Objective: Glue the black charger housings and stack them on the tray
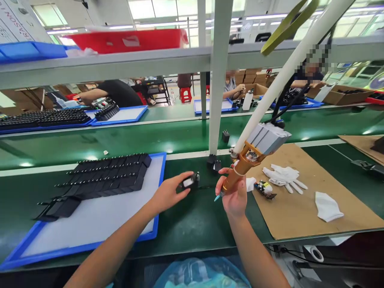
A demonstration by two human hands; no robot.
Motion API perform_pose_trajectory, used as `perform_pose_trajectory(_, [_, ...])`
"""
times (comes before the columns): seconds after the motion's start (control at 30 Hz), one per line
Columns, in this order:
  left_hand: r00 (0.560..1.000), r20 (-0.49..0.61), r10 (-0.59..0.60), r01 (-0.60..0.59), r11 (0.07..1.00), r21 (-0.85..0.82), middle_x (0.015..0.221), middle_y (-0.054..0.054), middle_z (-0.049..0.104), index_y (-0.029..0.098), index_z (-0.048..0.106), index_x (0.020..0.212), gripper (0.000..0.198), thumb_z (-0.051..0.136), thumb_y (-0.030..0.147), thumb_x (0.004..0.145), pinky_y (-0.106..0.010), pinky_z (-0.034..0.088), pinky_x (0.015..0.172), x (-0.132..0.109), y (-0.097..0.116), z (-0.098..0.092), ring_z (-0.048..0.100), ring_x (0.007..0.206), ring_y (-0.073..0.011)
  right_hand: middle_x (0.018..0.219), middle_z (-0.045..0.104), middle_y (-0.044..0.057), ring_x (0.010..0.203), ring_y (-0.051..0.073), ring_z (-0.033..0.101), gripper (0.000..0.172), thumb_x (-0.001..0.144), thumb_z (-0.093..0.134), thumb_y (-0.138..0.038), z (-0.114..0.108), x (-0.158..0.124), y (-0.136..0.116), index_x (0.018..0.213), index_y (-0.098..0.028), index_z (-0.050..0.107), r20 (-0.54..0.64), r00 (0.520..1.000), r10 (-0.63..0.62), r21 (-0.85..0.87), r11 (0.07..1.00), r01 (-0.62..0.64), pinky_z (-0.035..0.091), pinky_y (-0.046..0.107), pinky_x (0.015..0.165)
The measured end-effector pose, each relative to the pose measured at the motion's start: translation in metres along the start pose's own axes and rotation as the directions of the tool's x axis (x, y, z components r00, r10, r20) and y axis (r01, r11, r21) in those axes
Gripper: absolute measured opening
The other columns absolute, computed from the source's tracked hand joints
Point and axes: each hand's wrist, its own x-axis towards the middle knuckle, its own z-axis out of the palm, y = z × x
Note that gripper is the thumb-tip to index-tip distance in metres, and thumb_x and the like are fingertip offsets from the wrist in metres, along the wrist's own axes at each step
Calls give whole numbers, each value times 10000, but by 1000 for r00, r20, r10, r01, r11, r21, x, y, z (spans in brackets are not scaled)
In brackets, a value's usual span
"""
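My left hand (pixel 168 193) is closed on a small black adapter (pixel 191 182) with a white label, held just above the green bench. My right hand (pixel 235 196) grips the orange handle of a dispensing tool (pixel 243 166) whose blue tip points down and left toward the adapter. The tool carries a grey box (pixel 268 138) and hangs from a white hose (pixel 288 72) rising to the upper right. A blue-rimmed white tray (pixel 99 220) at the left holds several rows of black adapters (pixel 102 178).
Two loose black adapters (pixel 214 163) lie by the grey post (pixel 219 76). A cardboard sheet (pixel 300 212) at the right bears a small circuit board (pixel 263 189), white gloves (pixel 283 178) and a white cloth (pixel 327 206). Other people work across the far conveyor.
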Motion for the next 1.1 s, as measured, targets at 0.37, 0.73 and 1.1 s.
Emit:
perform_pose_trajectory(0.37, [970, -154, -187, 160, 971, -177, 1067, -37, 696, 282, 586, 1262, 358, 507, 358, 922, -298, 531, 799, -89, 10, 64, 647, 882, -164, 932, 629, -2, 437, 81, 560, 325, 874, 456, -543, 11, -1, -2, 1050, -273, 492, -26, 1000, 7, -56, 998, -8, 418, 226, 360])
perform_pose_trajectory(0.73, [956, -220, -192, 156, 973, -173, 1256, -88, 623, 243, 583, 1218, 474, 709, 339, 772, -420, 475, 990, -92, 0, 84, 589, 1166, -256, 935, 630, 3, 397, 66, 536, 462, 833, 449, -638, 43, -17, 1, 1111, -274, 511, 6, 994, 110, 18, 994, -110, 404, 209, 305])
perform_pose_trajectory(1.1, [910, -337, -241, 205, 969, -141, 777, 9, 699, 241, 579, 1035, 289, 642, 392, 797, -243, 492, 547, -92, 25, 78, 629, 582, -146, 925, 653, 15, 357, 59, 525, 473, 864, 396, -636, 55, -22, 3, 1112, -254, 523, 53, 995, 88, 9, 996, -88, 361, 206, 286])
